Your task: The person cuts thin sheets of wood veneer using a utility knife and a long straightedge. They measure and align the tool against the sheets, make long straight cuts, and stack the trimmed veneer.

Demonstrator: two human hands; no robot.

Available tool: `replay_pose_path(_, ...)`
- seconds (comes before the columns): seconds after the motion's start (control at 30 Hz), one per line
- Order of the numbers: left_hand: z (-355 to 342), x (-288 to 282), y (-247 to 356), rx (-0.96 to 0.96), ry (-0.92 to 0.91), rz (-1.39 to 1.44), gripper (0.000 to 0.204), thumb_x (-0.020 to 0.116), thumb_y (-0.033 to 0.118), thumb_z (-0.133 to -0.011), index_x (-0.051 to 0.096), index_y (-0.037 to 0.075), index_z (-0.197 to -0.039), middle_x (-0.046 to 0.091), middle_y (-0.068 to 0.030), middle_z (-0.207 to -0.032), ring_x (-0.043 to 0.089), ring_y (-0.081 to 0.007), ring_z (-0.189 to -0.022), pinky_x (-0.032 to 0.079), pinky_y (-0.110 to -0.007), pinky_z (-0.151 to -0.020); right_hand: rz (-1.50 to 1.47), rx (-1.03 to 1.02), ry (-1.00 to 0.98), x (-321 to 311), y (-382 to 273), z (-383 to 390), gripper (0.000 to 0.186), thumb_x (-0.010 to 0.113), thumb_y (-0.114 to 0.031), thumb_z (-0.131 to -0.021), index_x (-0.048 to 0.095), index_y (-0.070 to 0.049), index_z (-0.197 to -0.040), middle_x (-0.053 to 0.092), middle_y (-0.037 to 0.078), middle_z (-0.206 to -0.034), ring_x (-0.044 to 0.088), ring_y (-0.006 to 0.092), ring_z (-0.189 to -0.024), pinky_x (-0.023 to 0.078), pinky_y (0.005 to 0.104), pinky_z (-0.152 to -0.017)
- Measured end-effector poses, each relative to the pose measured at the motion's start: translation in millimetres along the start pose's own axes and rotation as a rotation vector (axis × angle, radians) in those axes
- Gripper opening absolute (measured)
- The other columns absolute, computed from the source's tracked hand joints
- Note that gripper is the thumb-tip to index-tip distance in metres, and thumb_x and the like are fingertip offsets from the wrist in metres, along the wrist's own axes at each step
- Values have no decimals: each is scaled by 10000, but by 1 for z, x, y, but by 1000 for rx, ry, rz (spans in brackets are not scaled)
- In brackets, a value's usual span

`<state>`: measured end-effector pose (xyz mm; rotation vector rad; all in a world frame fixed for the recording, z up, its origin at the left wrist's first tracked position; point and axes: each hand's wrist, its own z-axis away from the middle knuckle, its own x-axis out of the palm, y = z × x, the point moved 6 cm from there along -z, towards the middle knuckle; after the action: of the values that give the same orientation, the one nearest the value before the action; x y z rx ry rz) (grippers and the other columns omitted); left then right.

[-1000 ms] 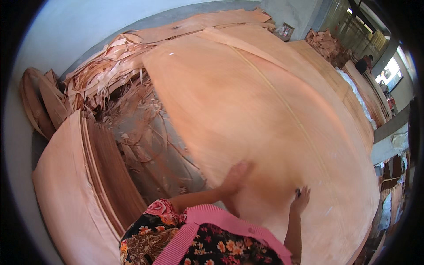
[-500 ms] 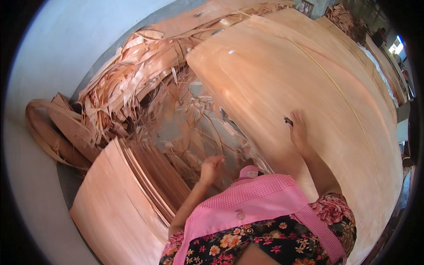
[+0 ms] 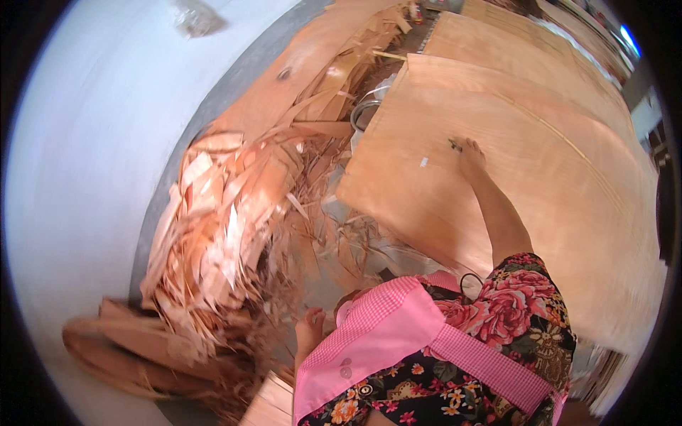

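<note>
My right hand (image 3: 470, 157) reaches over a large tan wood veneer sheet (image 3: 440, 199). Its fingers close on a small dark tool (image 3: 455, 144), which sticks out to the left of the hand; its exact kind is too small to make out. A small white patch (image 3: 424, 162) shows on the sheet to the left of that hand. My left hand (image 3: 309, 328) hangs beside the pink apron, over the scrap-strewn floor. Its fingers look curled, with nothing visible in them.
Torn veneer scraps (image 3: 227, 234) heap along the pale wall at left. Rolled veneer pieces (image 3: 135, 348) lie at lower left, and stacked sheets (image 3: 270, 403) show at the lower edge. A long yellowish strip (image 3: 568, 138) runs across the big sheet. Behind it stands a round metal rim (image 3: 364, 116).
The view has turned, so the sheet and scraps sit differently in it. My right arm reaches farther across the sheet with the small tool. My left hand is lower, closer to the apron.
</note>
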<state>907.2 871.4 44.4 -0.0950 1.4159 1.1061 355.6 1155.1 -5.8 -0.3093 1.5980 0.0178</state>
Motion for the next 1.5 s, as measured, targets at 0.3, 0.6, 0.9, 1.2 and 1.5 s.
replay_pose_path(0.3,-195,-85,-22,244,-520,-221,196,554,91,-770,604,22,-947,626,-160,-853,611,-273,-801,476,-316,-695,86,209,-166,-21,29,106,517,479,-238,-830,337,-38,-1286,306,70,-1361,240,191,-1276,241,318,-1028)
replay_pose_path(0.6,-404,-28,170,1055,-477,-201,288,553,123,-767,554,52,-1045,516,-140,-1130,443,-297,-1098,346,-397,-916,-902,825,368,-24,2,135,301,507,-117,-823,526,30,-1085,634,113,-844,597,178,-590,462,294,-492)
replay_pose_path(0.9,-433,125,441,1995,-47,-510,520,492,48,-730,401,106,-1239,332,-122,-1305,297,-353,-1203,269,-506,-948,-2139,969,541,56,-96,47,116,512,-92,-801,575,4,-817,565,77,-634,502,131,-455,332,242,-348)
replay_pose_path(1.2,-466,178,478,2165,-749,-394,426,513,89,-769,458,73,-1191,376,-71,-1304,347,-271,-1200,316,-424,-955,-1617,1263,395,26,-110,-7,272,650,-279,-747,588,-15,-757,595,85,-641,527,145,-484,397,257,-419)
replay_pose_path(1.5,-543,207,450,1288,-841,-744,362,604,237,-753,500,51,-1047,611,-171,-902,570,-389,-837,446,-459,-704,-1410,1470,520,31,-68,-42,254,679,-203,-679,576,-1,-794,594,99,-646,590,175,-591,463,305,-528)
